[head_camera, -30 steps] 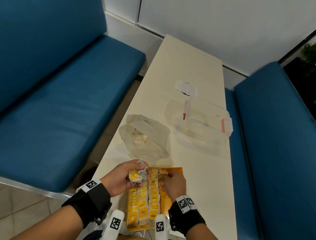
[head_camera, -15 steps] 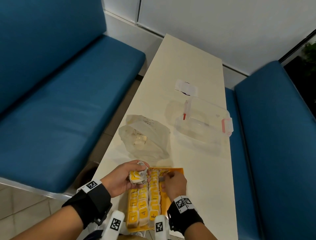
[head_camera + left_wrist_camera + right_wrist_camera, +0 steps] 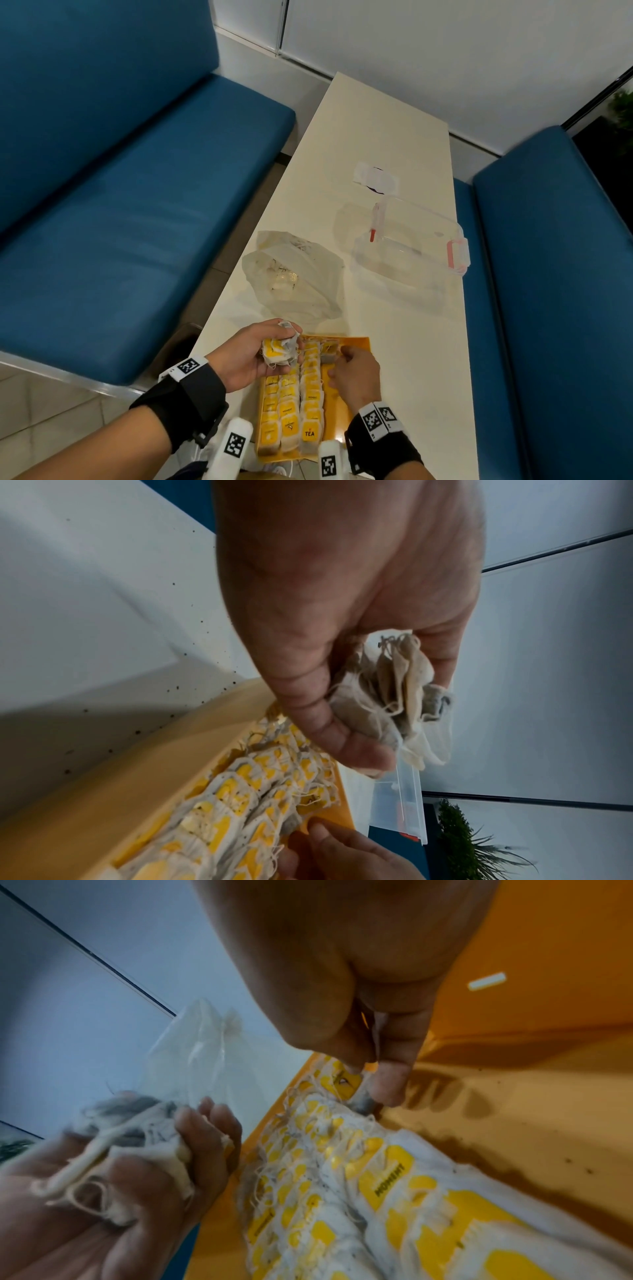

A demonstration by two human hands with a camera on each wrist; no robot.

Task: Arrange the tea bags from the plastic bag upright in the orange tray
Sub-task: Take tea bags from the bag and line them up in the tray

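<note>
Orange tray is approx half filled: my right hand pinches one tea bag into row 3, left hand grips a spare bunch; next, I seat it upright w/o toppling neighbours.

- Bare orange tray floor lies open just right of the right hand.
- Packed tea bags block its left.
- Plastic bag stands beyond.

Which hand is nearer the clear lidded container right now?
Right. The right hand is over the orange tray, below the clear container; the left hand holds tea bags farther left.
</note>
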